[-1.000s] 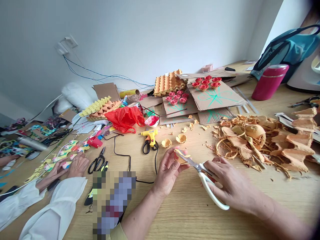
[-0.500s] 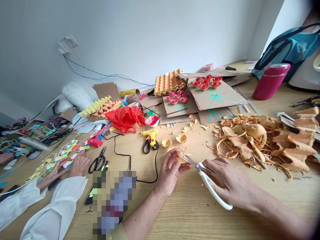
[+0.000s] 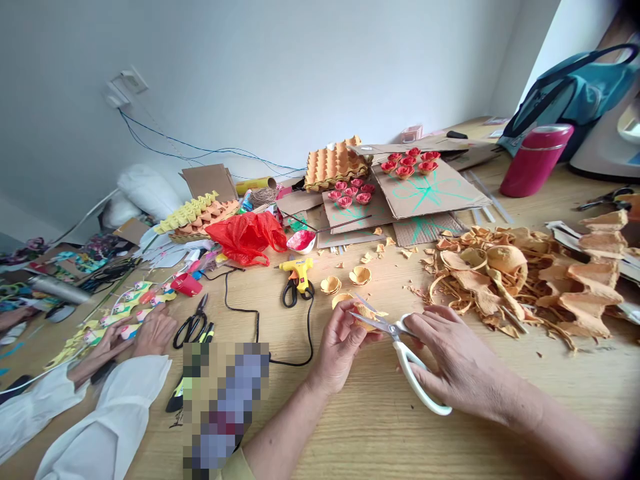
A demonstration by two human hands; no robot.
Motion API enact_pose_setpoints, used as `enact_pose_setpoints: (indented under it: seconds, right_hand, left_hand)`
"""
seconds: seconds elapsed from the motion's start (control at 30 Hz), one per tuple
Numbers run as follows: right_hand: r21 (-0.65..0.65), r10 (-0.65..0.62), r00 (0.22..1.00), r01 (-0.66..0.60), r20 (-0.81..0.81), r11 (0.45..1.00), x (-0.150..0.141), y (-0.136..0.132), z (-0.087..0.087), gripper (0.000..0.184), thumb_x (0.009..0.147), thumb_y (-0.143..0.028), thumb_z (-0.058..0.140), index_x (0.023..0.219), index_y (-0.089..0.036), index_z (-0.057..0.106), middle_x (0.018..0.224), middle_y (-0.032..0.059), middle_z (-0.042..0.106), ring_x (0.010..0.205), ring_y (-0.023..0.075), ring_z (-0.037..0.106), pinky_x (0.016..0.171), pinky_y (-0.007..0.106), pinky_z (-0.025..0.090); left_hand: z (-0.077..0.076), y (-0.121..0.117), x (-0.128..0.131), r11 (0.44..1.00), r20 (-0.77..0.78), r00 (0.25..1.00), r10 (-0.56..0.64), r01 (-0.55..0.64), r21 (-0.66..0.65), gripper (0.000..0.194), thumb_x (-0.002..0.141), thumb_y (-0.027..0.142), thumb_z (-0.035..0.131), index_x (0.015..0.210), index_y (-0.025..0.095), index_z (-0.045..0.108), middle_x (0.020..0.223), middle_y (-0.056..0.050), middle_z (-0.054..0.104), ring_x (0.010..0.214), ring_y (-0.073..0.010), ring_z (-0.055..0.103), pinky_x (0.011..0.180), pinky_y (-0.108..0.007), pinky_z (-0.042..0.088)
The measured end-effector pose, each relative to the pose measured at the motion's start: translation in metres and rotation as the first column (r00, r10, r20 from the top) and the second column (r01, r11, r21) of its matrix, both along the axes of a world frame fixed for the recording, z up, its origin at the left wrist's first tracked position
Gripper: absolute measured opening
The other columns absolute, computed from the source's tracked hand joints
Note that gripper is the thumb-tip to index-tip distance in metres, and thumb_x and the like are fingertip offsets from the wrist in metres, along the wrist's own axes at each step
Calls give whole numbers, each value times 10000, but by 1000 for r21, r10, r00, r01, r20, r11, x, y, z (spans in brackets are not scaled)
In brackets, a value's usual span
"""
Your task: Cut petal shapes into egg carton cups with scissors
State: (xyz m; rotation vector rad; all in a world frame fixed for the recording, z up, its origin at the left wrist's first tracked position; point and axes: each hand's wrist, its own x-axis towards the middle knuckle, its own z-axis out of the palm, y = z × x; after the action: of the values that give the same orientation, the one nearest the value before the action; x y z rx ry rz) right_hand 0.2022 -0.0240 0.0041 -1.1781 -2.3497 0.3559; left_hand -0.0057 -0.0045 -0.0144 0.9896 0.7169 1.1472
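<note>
Your L fingers (image 3: pixel 354 337) pinch an egg-carton cup (image 3: pixel 364 311), R fingers (image 3: pixel 417 327) clamped on scissors (image 3: pixel 395 331). Wood bench (image 3: pixel 380 427) w/ carton scraps (image 3: pixel 507 263) R; pale wall (image 3: pixel 300 80) behind.

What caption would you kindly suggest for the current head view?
White-handled scissors in the right hand stand open at an orange pulp piece held by the left hand, red flowers beyond.

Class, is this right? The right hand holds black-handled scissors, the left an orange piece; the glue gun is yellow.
Not quite: in the head view, the scissors in the right hand have white handles. The left hand does hold an orange piece, and the glue gun is yellow.
</note>
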Motion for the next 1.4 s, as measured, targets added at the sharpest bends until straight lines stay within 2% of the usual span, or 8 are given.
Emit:
enact_pose_setpoints:
  seconds: [0.17,0.53,0.73,0.93,1.17,1.4]
  right_hand:
    - [-2,7,1000,-7,18,1000,1,-2,0,162,900,-319,548,822,-219,446,725,-5,561,683,192,529,853,426,376]
    - [-9,51,999,-51,17,999,1,-3,1,192,934,-276,515,781,-228,408,685,-7,560,670,191,535,769,371,391]
    - [-16,29,999,-29,23,999,2,1,0,166,913,-310,545,819,-221,442,749,3,562,714,198,538,839,410,378]
    - [-5,8,1000,-8,15,1000,2,3,2,175,899,-339,570,846,-220,452,774,-1,559,738,200,541,887,431,365]
    - [2,5,1000,-5,28,1000,2,2,-3,177,899,-360,564,861,-219,464,794,10,571,746,204,540,915,448,361]
    - [-57,65,998,-63,20,996,1,0,-3,231,945,-360,501,786,-226,401,712,-13,541,682,177,517,940,456,355]
  left_hand:
    - [1,0,-1,1000,-6,1000,12,-12,-6,407,776,363,766,1120,242,586,1070,-42,640,942,-199,653,877,-388,551]
    - [2,3,-6,1000,45,999,20,-18,-25,446,788,318,763,1187,261,572,1223,-68,652,1200,-263,585,973,-425,497]
    - [0,4,-6,999,55,998,15,-13,-33,445,828,341,722,1228,250,550,1196,-74,657,1129,-243,625,955,-417,509]
    - [-1,4,-5,1000,-35,999,24,-25,-9,418,818,380,726,1176,227,574,1155,-74,653,1040,-212,641,903,-366,529]
    - [-1,4,-5,997,-110,992,57,-51,63,379,820,319,729,1159,237,583,1100,-54,650,953,-175,637,849,-334,540]
    - [-1,4,-6,1000,-56,998,10,-9,30,405,818,333,732,1190,249,597,1168,-71,651,1033,-206,633,894,-369,536]
